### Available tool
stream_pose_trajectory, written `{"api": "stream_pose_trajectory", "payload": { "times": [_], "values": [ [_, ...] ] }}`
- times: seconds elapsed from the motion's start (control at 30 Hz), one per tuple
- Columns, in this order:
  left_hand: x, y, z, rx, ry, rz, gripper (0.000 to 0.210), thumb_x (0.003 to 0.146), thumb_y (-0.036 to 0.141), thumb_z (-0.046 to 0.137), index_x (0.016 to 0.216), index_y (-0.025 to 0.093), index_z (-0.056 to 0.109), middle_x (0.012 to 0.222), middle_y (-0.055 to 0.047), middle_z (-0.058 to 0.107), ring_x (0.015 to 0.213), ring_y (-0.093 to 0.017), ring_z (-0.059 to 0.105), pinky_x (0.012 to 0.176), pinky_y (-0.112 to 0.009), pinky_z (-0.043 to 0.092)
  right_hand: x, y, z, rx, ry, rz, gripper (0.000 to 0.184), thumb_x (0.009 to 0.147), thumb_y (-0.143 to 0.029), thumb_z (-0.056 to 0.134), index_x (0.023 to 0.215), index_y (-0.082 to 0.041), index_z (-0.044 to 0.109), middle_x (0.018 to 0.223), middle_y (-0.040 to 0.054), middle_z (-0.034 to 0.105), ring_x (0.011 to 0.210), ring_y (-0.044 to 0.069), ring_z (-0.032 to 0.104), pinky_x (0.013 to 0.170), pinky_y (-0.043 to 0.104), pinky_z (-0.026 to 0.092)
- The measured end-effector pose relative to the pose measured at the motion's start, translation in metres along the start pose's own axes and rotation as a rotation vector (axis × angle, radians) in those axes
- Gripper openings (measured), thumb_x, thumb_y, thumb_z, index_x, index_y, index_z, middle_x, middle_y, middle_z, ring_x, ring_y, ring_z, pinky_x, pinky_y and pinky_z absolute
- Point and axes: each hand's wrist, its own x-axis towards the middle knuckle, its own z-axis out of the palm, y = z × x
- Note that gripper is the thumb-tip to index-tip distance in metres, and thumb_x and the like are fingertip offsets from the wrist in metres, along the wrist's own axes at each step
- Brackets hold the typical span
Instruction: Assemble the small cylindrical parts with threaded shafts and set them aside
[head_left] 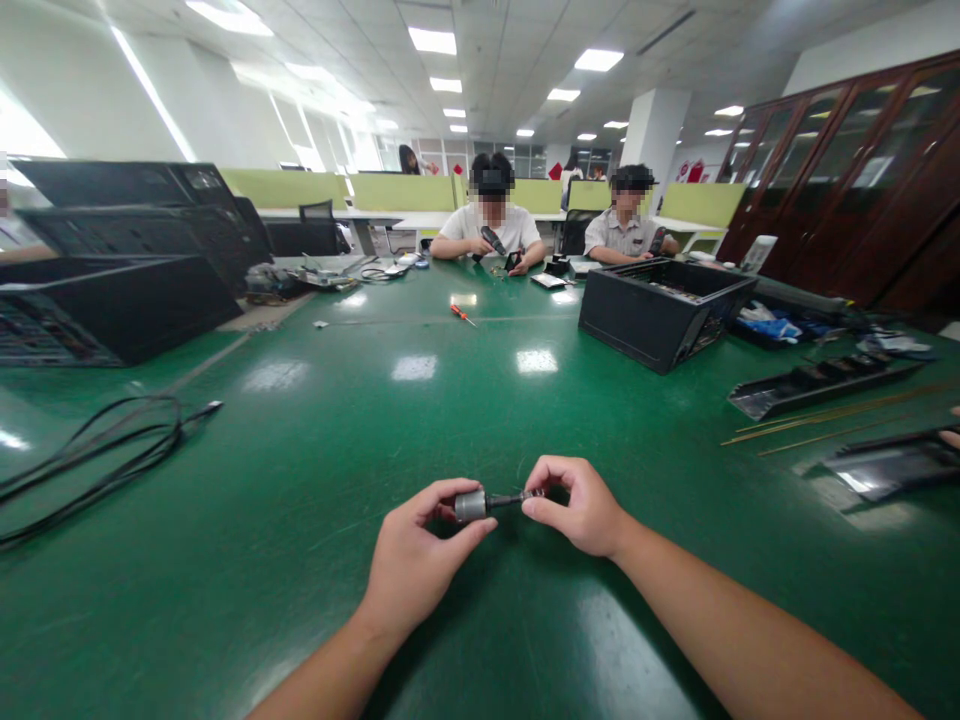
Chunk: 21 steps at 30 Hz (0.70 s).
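Between my hands, just above the green tabletop [442,420], lies a small metal part [471,506]: a grey cylinder with a thin dark shaft running out to the right. My left hand [420,555] grips the cylinder between thumb and fingers. The shaft's right end, which looks ridged or coiled like a spring, is pinched by the thumb and fingertips of my right hand [577,505]. The part is held roughly level, and my right fingers hide its tip.
An orange screwdriver [460,313] lies farther up the table. Black cables [161,430] lie left, below a dark computer case [150,305]. Another black case [637,315], metal panels [817,385] and thin rods [810,420] are right. Two people [491,220] sit opposite.
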Motion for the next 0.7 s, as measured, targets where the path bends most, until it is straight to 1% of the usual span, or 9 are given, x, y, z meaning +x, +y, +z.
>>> {"api": "stream_pose_trajectory", "payload": {
  "times": [0.17, 0.37, 0.7],
  "values": [
    [0.0002, 0.001, 0.0, -0.004, 0.012, 0.018, 0.032, 0.071, 0.038, 0.077, 0.098, 0.021, 0.073, 0.093, -0.004, 0.076, 0.082, -0.022, 0.07, 0.076, -0.032, 0.056, 0.0, 0.0006, -0.001, 0.004, 0.0, -0.002, 0.011, 0.077, -0.026, 0.07, 0.075, -0.017, 0.063, 0.068, 0.0003, 0.061, 0.064, 0.014, 0.055, 0.061, 0.026, 0.044],
    [0.0002, -0.0007, -0.0004, -0.009, -0.003, -0.022, 0.032, 0.071, 0.037, 0.078, 0.099, 0.023, 0.073, 0.096, -0.003, 0.075, 0.084, -0.021, 0.07, 0.08, -0.034, 0.055, 0.0004, 0.0005, -0.0016, 0.019, 0.002, -0.002, 0.011, 0.077, -0.025, 0.07, 0.074, -0.017, 0.063, 0.068, 0.0001, 0.061, 0.063, 0.014, 0.055, 0.061, 0.025, 0.044],
    [0.0008, 0.0002, -0.0013, -0.024, -0.008, -0.037, 0.032, 0.072, 0.038, 0.078, 0.099, 0.023, 0.072, 0.096, -0.003, 0.075, 0.085, -0.021, 0.069, 0.079, -0.033, 0.054, 0.0007, 0.0018, -0.0023, 0.032, 0.007, 0.005, 0.013, 0.077, -0.027, 0.07, 0.073, -0.017, 0.062, 0.067, 0.0004, 0.06, 0.064, 0.014, 0.055, 0.061, 0.026, 0.043]
  ]
}}
